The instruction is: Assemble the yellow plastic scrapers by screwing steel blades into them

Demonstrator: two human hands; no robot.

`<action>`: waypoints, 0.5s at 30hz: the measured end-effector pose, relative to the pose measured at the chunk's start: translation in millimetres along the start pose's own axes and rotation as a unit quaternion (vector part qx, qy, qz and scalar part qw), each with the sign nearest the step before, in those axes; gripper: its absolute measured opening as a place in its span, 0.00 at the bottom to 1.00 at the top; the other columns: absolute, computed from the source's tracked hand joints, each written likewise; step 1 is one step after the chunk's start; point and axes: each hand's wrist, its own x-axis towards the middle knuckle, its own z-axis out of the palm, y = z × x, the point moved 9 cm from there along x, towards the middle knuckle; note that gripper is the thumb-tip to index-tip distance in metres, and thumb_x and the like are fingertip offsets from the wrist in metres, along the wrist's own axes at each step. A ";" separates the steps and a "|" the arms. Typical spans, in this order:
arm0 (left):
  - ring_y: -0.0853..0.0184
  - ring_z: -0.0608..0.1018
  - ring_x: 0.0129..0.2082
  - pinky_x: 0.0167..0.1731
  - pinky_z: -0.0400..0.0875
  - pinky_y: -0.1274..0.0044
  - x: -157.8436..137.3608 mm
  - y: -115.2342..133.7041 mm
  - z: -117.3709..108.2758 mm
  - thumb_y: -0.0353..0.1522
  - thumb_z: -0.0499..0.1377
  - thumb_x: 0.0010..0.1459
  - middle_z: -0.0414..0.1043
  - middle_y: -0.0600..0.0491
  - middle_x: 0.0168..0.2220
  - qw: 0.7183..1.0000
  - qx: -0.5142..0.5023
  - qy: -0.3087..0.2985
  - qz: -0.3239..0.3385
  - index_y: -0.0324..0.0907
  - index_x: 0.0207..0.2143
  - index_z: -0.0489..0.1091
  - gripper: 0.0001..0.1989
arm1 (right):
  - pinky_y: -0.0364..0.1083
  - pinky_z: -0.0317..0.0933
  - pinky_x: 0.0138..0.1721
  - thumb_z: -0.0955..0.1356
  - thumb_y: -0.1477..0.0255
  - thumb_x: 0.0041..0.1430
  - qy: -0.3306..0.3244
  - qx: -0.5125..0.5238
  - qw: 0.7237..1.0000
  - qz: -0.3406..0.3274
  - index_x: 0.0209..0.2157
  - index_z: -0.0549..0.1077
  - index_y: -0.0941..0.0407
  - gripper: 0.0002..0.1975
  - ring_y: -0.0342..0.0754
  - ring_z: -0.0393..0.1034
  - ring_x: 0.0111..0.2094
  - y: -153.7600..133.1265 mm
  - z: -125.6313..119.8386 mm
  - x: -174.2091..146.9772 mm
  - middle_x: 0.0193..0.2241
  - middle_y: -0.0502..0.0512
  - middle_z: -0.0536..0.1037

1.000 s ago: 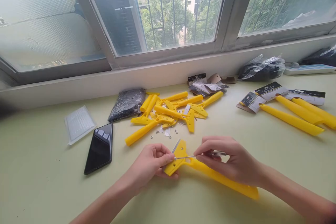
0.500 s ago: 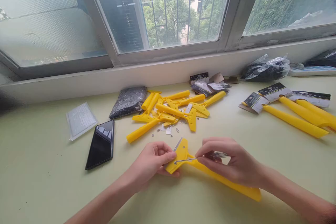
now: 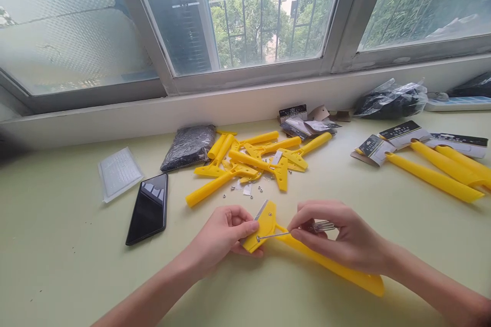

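My left hand (image 3: 230,232) grips the head of a yellow scraper (image 3: 264,225), thumb on top and fingers beneath. A metal blade edge shows along the head's left side, and two screws sit in its face. The scraper's long handle (image 3: 337,271) slants down to the right, passing under my right hand (image 3: 330,235). Between the thumb and fingers of that hand is a thin metal hex key (image 3: 274,235), its tip at the lower screw (image 3: 258,238). Several more thin metal rods (image 3: 324,226) stick out inside the same hand; how they join is hidden.
Yellow scraper parts (image 3: 249,161) lie heaped behind my hands, with loose nuts and screws (image 3: 251,196) in front. At left are a phone (image 3: 148,209), a clear packet (image 3: 119,173) and a black bag (image 3: 190,147). Carded scrapers (image 3: 433,176) lie at right, below a window.
The view has shifted slightly. Both hands keep their grip, and the hex key tip stays at the lower screw.
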 end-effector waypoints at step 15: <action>0.59 0.84 0.31 0.36 0.84 0.66 -0.2 -1.0 -1.9 0.43 0.75 0.46 0.80 0.48 0.32 1.000 -0.002 0.003 0.003 0.37 0.31 0.70 0.23 | 0.43 0.58 0.29 0.69 0.65 0.68 -0.011 0.048 0.992 0.114 0.35 0.78 0.56 0.11 0.44 0.64 0.29 18.3 2.2 -0.1 0.29 0.52 0.76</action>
